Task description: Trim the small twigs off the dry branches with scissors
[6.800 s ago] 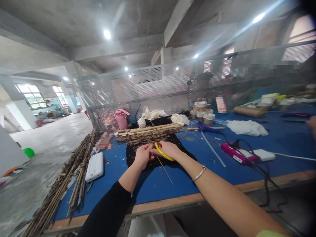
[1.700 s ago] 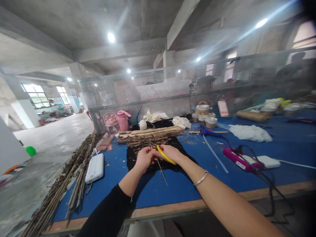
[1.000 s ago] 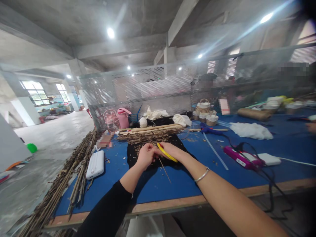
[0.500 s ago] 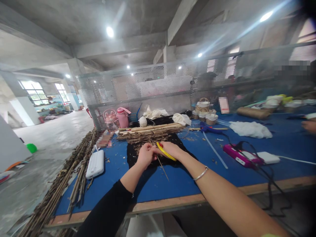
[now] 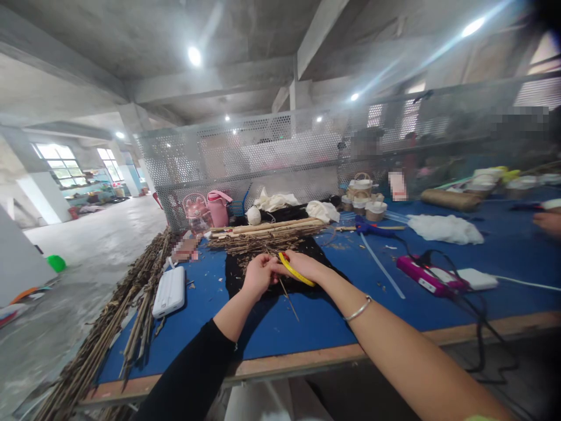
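My left hand (image 5: 260,275) is closed in a pinch on a thin dry stem (image 5: 289,300), whose lower end slants down toward the table's front edge. Touching it from the right, my right hand (image 5: 300,267) has its fingers closed around the same stem, with a yellow tool (image 5: 295,273) held against the palm. Both hands are over a black cloth (image 5: 235,275) strewn with plant bits. Behind them lies a pile of dry twigs (image 5: 263,241).
Long stems (image 5: 109,310) lie along the left edge beside a white power bank (image 5: 169,291). To the right are a blue glue gun (image 5: 374,228), a magenta power strip (image 5: 427,276) with cables, and white cloth (image 5: 445,229). Another person's hand (image 5: 547,224) is at the far right.
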A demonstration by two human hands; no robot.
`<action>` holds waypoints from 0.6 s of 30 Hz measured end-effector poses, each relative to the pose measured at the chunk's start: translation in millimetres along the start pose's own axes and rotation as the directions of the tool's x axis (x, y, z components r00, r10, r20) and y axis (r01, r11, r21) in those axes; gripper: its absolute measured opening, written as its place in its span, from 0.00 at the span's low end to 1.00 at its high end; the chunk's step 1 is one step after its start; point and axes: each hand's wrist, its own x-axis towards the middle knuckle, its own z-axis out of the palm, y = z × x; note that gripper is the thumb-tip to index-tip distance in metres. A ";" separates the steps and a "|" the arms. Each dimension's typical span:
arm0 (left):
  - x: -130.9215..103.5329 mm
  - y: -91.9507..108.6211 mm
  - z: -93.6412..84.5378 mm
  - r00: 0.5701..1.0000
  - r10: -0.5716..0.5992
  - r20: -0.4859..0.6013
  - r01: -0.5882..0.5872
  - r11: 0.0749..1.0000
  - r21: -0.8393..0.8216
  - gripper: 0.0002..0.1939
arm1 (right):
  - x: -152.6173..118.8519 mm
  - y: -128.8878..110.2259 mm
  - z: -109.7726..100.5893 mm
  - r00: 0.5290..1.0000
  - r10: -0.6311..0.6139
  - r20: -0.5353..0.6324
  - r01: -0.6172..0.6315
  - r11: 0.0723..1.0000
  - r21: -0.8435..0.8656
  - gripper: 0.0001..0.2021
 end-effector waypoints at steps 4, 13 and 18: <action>0.0 -0.2 -1.1 1.000 -0.008 -0.004 0.008 0.999 0.042 0.13 | -0.8 -0.9 0.0 1.000 -0.004 -0.027 0.004 1.000 0.007 0.33; -1.0 -0.2 -0.5 0.999 -0.021 -0.042 0.024 0.996 0.091 0.14 | -5.2 -7.5 -6.0 0.998 0.056 -0.019 -0.056 0.998 0.002 0.30; -0.9 0.2 -2.5 0.999 -0.020 -0.036 0.023 0.997 0.074 0.13 | -5.5 -7.4 -7.0 0.998 0.059 -0.020 -0.060 0.998 -0.005 0.30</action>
